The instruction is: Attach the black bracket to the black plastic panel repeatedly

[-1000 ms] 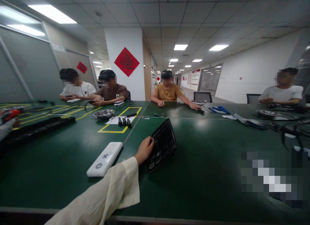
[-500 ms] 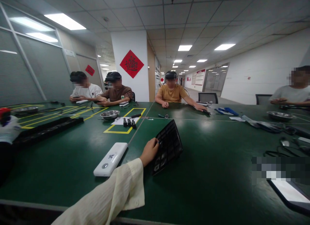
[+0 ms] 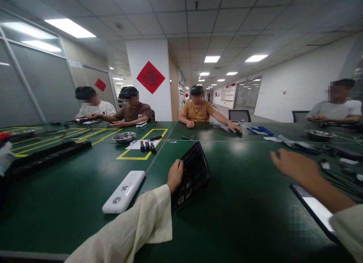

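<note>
My left hand grips the left edge of a black tray divided into small compartments. The tray stands tilted on the green table, and a few small items show in its lower compartments. My right hand is raised over the table at the right, its fingers closed together; whatever they may hold is too small to make out. Beneath that forearm lies a dark-framed device with a bright white screen. A white power bank marked 26 rests left of my left forearm.
A long black tray lies at the left near a gloved hand. Metal bowls stand left and right. Several black parts sit by a yellow taped outline. Cables and cloths crowd the right. People sit across the table.
My right hand has come into view from the right, above the screen device. My left hand still holds the tilted tray. The whole view has shifted slightly.
</note>
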The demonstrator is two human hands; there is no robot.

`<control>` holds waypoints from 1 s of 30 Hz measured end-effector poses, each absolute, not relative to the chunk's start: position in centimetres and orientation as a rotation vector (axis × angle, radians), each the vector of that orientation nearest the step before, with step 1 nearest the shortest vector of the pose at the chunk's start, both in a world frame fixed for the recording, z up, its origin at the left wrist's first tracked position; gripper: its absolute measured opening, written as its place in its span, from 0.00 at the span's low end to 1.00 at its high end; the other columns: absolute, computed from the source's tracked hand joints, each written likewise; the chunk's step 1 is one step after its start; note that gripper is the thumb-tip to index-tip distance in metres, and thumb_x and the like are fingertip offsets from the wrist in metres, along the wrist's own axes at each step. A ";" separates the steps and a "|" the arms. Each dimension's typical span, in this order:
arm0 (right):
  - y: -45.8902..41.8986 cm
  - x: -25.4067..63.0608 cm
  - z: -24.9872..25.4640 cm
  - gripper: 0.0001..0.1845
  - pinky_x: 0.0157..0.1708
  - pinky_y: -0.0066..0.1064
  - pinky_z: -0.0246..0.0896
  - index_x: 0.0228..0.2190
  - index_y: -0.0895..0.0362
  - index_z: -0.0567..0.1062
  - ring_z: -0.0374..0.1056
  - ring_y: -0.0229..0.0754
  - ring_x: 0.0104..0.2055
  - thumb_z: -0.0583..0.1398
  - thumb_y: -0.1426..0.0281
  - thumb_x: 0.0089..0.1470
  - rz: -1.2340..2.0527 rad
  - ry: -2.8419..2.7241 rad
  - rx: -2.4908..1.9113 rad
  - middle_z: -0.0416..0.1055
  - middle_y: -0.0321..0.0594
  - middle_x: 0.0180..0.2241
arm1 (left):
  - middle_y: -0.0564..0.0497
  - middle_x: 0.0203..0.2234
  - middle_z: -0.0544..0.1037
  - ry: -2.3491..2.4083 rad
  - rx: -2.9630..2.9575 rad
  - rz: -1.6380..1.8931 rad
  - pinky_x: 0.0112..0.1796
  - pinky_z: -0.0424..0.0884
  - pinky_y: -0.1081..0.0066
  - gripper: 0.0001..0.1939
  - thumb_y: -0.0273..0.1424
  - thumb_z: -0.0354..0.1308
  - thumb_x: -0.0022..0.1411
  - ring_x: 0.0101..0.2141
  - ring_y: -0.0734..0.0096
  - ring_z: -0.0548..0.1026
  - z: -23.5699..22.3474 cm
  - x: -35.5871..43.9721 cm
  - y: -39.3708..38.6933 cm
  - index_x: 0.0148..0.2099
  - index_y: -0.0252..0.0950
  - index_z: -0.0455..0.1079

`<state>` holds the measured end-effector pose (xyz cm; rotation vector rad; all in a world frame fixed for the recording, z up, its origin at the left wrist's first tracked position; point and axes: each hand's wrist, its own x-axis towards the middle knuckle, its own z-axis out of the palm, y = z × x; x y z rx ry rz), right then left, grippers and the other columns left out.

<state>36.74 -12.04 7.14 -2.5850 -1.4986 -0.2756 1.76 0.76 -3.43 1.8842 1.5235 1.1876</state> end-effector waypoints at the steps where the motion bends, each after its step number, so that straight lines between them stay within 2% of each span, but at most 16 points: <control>1: -9.8 34.6 6.5 0.22 0.33 0.38 0.57 0.38 0.61 0.71 0.70 0.51 0.39 0.44 0.59 0.59 -0.182 -1.631 -2.473 0.72 0.57 0.36 | 0.55 0.22 0.64 1.512 1.877 1.173 0.31 0.60 0.75 0.12 0.32 0.41 0.62 0.28 0.73 0.64 -3.4 1.8 0.9 0.26 0.38 0.55; 5: -4.5 24.7 1.1 0.22 0.32 0.34 0.58 0.42 0.58 0.68 0.71 0.48 0.37 0.42 0.60 0.60 0.130 -1.902 -1.985 0.74 0.50 0.35 | 0.55 0.23 0.65 1.526 1.992 1.076 0.32 0.60 0.75 0.12 0.33 0.42 0.62 0.29 0.73 0.65 -3.2 1.3 0.9 0.27 0.37 0.57; 10: -3.7 19.2 -4.3 0.16 0.36 0.33 0.60 0.40 0.53 0.71 0.69 0.45 0.39 0.46 0.66 0.58 0.150 -1.949 -1.580 0.71 0.45 0.39 | 0.50 0.27 0.71 1.481 2.263 0.949 0.33 0.61 0.72 0.16 0.36 0.38 0.64 0.31 0.69 0.69 -2.6 0.3 0.1 0.29 0.37 0.62; 13: -4.3 20.1 -4.7 0.17 0.37 0.34 0.60 0.40 0.54 0.72 0.68 0.45 0.39 0.46 0.66 0.58 0.245 -1.970 -1.475 0.71 0.45 0.38 | 0.46 0.28 0.74 1.491 2.428 0.822 0.35 0.61 0.70 0.21 0.39 0.38 0.64 0.33 0.65 0.70 -2.0 0.1 -0.3 0.30 0.36 0.67; 16: -5.0 21.2 -4.0 0.17 0.38 0.35 0.60 0.43 0.54 0.71 0.67 0.46 0.39 0.49 0.64 0.56 0.331 -2.026 -1.411 0.70 0.45 0.37 | 0.45 0.26 0.75 1.543 2.444 0.682 0.32 0.60 0.71 0.24 0.42 0.38 0.64 0.31 0.64 0.72 -1.6 0.2 -0.7 0.29 0.36 0.70; 21: -5.3 21.5 -3.9 0.26 0.46 0.41 0.58 0.52 0.54 0.64 0.63 0.48 0.44 0.56 0.62 0.52 0.433 -2.123 -1.195 0.67 0.45 0.42 | 0.46 0.26 0.75 1.563 2.395 0.702 0.30 0.58 0.73 0.26 0.40 0.35 0.65 0.30 0.67 0.72 -1.7 0.4 -0.9 0.29 0.35 0.70; 25: -5.2 21.5 -4.4 0.34 0.47 0.42 0.58 0.57 0.55 0.57 0.61 0.47 0.46 0.59 0.65 0.49 0.511 -2.068 -1.099 0.62 0.46 0.45 | 0.46 0.25 0.74 1.583 2.368 0.750 0.30 0.58 0.73 0.26 0.39 0.35 0.65 0.28 0.68 0.71 -2.1 0.7 -0.8 0.28 0.34 0.69; 27: -5.1 21.4 -4.5 0.35 0.47 0.42 0.59 0.58 0.56 0.54 0.61 0.46 0.45 0.58 0.66 0.49 0.532 -1.985 -1.098 0.61 0.46 0.44 | 0.47 0.24 0.74 1.564 2.342 0.784 0.29 0.58 0.73 0.25 0.39 0.34 0.65 0.28 0.68 0.71 -2.2 0.9 -0.7 0.29 0.34 0.69; 30: -5.0 21.0 -4.6 0.32 0.46 0.41 0.60 0.55 0.57 0.56 0.61 0.45 0.44 0.57 0.66 0.50 0.524 -1.859 -1.138 0.59 0.46 0.43 | 0.47 0.24 0.74 1.526 2.281 0.817 0.30 0.60 0.73 0.25 0.38 0.34 0.65 0.28 0.68 0.71 -2.1 1.2 -0.9 0.29 0.34 0.68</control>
